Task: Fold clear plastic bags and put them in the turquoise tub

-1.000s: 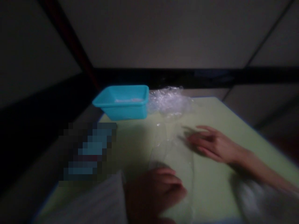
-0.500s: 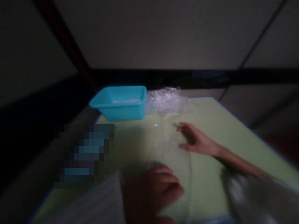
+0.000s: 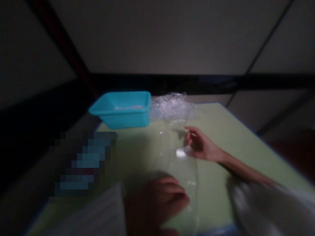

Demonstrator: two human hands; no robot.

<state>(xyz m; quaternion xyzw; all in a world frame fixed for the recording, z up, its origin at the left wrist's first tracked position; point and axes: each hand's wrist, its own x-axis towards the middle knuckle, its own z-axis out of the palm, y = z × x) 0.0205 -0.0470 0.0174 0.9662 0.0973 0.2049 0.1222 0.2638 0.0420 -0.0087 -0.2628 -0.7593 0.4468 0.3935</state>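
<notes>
A clear plastic bag (image 3: 177, 164) lies flat on the pale green table (image 3: 221, 131), dim and hard to see. My left hand (image 3: 157, 201) rests on its near end, fingers curled and pressing it down. My right hand (image 3: 199, 144) is at the bag's far right edge, fingers curled round the film, with a small white piece (image 3: 181, 153) at the fingertips. A turquoise plastic tub (image 3: 123, 109) stands at the table's far left corner, something pale inside it. Beside the tub lies a crumpled heap of clear plastic (image 3: 169, 106).
A blurred-out patch (image 3: 81, 164) covers something at the table's left edge. Dark rails run behind the table, with tiled floor beyond. White sleeves show at the bottom of the view. The light is very low.
My right hand moved forward and left along the bag, and its fingers went from stretched out to curled at the bag's edge. My left hand stayed put.
</notes>
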